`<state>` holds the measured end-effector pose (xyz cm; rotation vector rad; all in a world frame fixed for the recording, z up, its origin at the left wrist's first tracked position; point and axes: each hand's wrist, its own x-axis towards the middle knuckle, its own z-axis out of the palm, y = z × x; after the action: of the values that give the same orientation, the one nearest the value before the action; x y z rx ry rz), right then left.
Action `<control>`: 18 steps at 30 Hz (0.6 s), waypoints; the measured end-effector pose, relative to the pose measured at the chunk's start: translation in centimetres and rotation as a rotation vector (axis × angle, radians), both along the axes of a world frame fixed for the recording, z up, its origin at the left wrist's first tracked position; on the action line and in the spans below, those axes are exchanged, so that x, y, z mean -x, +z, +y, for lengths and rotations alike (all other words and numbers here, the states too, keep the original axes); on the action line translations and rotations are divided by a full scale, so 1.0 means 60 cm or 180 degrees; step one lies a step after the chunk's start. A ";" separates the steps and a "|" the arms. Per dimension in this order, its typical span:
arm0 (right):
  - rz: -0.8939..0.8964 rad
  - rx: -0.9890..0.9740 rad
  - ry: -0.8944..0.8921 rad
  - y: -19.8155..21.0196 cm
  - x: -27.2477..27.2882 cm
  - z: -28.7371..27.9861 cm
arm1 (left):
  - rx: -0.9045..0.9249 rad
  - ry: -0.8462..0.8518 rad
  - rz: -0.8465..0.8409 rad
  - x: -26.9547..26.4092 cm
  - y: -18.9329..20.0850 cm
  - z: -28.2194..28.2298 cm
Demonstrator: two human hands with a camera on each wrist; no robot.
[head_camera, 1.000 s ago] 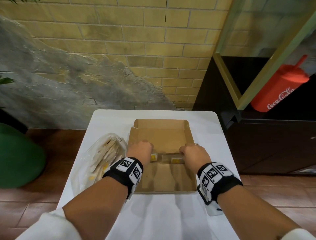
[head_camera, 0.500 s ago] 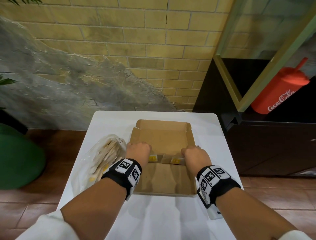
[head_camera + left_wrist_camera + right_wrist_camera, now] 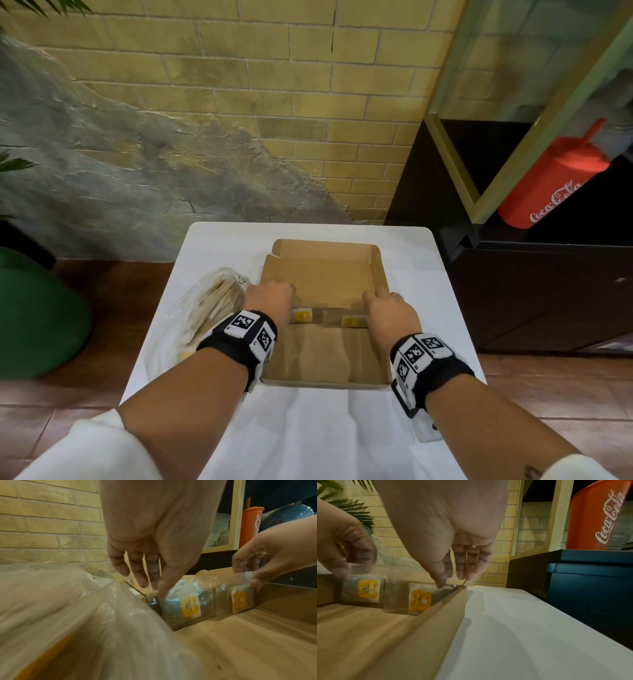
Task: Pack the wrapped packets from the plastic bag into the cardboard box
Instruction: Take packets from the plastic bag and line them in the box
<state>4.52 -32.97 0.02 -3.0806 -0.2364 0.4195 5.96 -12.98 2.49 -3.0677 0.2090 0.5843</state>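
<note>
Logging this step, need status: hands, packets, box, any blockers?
Left hand and right hand each pinch a packet top. Two packets upright across cardboard box. Plastic bag left of box, more inside. No blockers seen.

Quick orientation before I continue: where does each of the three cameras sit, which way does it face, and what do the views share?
Head: worn high, looking forward and down at the cardboard box on the white table; both forearms show.
Left wrist: low beside the plastic bag, facing along the left hand across the box.
Right wrist: low at the box's right wall, facing along the right hand.
Shared: both wrist views show the two yellow-labelled packets upright in the box.
</note>
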 end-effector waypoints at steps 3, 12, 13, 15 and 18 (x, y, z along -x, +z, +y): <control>-0.0238 -0.0336 -0.0249 0.001 0.012 0.003 | 0.0236 0.0168 -0.0065 -0.001 0.007 0.010; 0.0845 -0.0995 0.0509 -0.004 0.114 0.043 | 0.0272 0.1019 -0.0786 0.029 0.034 0.076; 0.0984 -0.0849 0.0665 -0.011 0.120 0.048 | 0.0148 0.1068 -0.0652 0.038 0.030 0.083; 0.1080 -0.0498 0.0898 -0.024 0.128 0.053 | 0.0070 0.1238 -0.0307 0.057 0.019 0.095; 0.1090 -0.0343 0.0928 -0.036 0.137 0.049 | -0.0002 0.1313 -0.0033 0.078 0.010 0.111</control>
<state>-3.70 -30.01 -2.15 -2.8106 -0.6719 0.8979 1.26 -6.32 3.08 -3.1235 -0.4345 0.5735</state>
